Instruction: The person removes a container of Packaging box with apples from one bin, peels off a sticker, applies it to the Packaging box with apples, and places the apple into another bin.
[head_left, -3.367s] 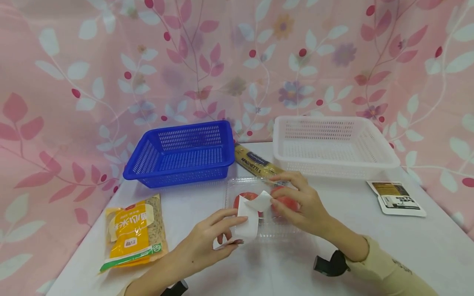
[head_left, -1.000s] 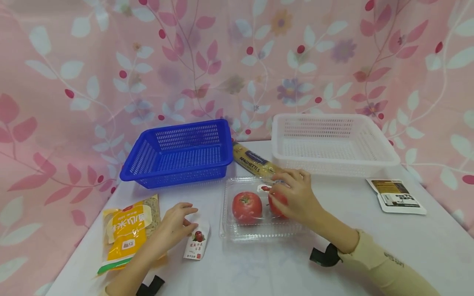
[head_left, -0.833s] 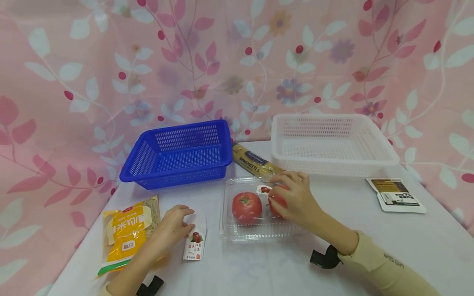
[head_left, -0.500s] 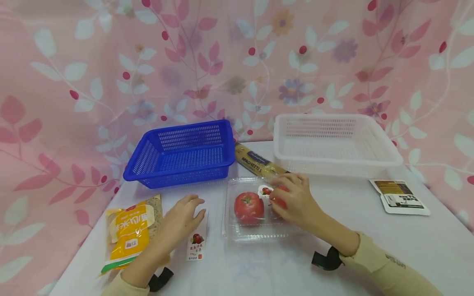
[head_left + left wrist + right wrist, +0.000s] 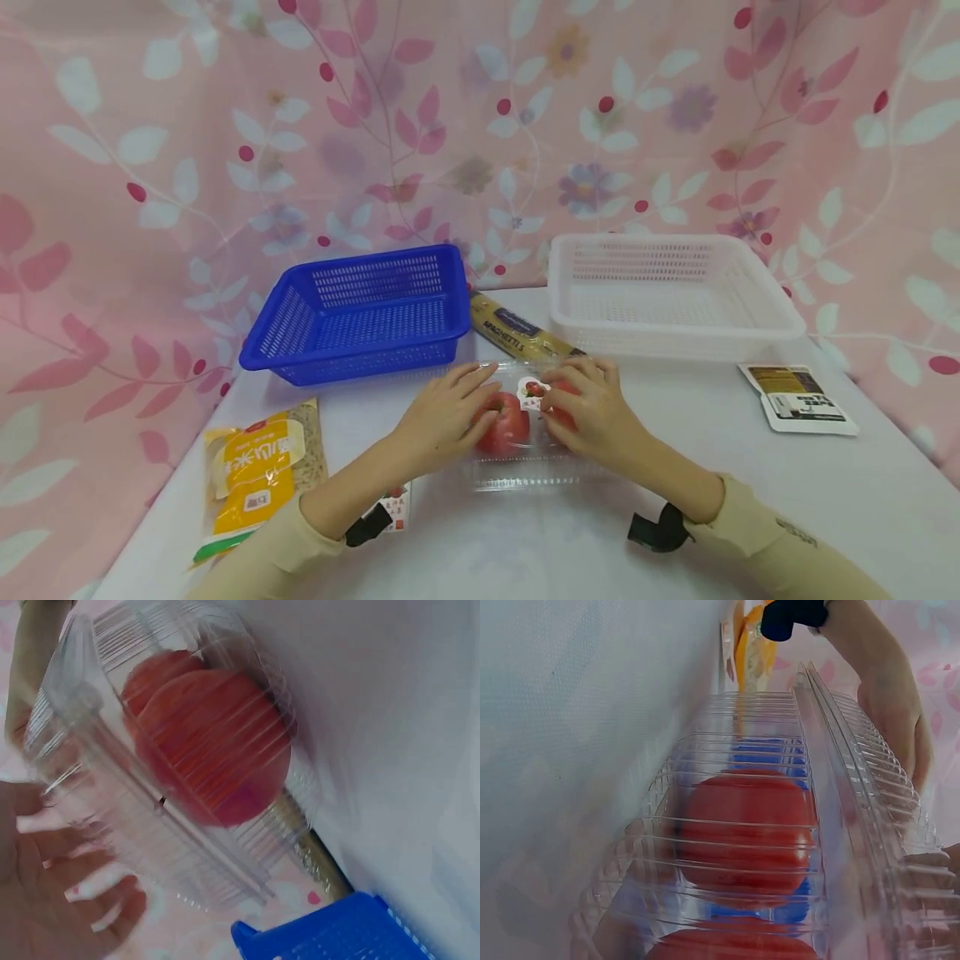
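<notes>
A clear plastic clamshell box (image 5: 517,481) stands shut in the middle of the table, with two tomatoes inside, the left tomato (image 5: 507,427) and the right tomato (image 5: 553,427). A white sticker (image 5: 531,392) with a red fruit picture lies on its lid. My left hand (image 5: 442,414) rests on the lid's left part, fingers spread, as the left wrist view also shows beside the box (image 5: 187,832). My right hand (image 5: 596,412) touches the lid and the sticker's right edge, fingers bent. A printed white slip (image 5: 397,510) lies partly hidden under my left wrist.
A blue basket (image 5: 352,354) stands at back left and a white basket (image 5: 675,337) at back right. Between them lies a spaghetti pack (image 5: 525,333). A yellow grain bag (image 5: 258,475) is at left, and a small pouch (image 5: 801,400) at right.
The left hand set the white slip down left of the box, then moved right onto the lid. The sticker shows on the lid now. The right hand has stayed at the lid.
</notes>
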Available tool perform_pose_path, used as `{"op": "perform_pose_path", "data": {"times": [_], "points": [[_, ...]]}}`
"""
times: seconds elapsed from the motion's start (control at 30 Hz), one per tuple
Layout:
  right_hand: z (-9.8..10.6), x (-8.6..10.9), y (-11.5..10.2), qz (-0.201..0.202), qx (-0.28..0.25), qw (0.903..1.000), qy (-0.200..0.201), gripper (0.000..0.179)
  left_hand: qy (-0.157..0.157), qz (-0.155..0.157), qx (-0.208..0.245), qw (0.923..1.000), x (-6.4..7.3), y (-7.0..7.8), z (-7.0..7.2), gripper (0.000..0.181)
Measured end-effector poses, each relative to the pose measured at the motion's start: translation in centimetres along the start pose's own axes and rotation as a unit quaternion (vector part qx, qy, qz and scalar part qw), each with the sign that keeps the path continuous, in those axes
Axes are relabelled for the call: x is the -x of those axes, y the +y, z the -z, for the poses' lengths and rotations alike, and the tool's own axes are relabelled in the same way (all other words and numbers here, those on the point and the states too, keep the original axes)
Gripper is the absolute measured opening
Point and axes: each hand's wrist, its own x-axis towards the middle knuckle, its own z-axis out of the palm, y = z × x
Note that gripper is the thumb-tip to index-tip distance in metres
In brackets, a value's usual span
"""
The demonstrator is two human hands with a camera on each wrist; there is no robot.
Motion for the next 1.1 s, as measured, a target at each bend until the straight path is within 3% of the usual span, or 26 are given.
{"op": "perform_pose_path", "data": {"times": [0.17,0.3,0.77,1.1], "points": [[0.0,0.1,0.1,-0.001,0.006,0.9999,-0.014,0.012,-0.085,-0.085,-0.013,0.9927,-1.3,0.7,-0.7,0.056],[0.0,0.2,0.1,-0.001,0.008,0.9997,-0.021,0.011,-0.115,-0.108,0.006,0.9875,-1.6,1.0,-1.2,0.061],[0.1,0.4,0.0,-0.018,0.005,0.9981,-0.058,0.012,-0.124,-0.103,0.010,0.9869,-1.5,1.3,-1.8,0.063],[0.2,0.6,0.1,0.011,0.000,0.9958,-0.091,0.020,-0.111,-0.120,-0.038,0.9859,-1.2,1.1,-2.0,0.071]]}}
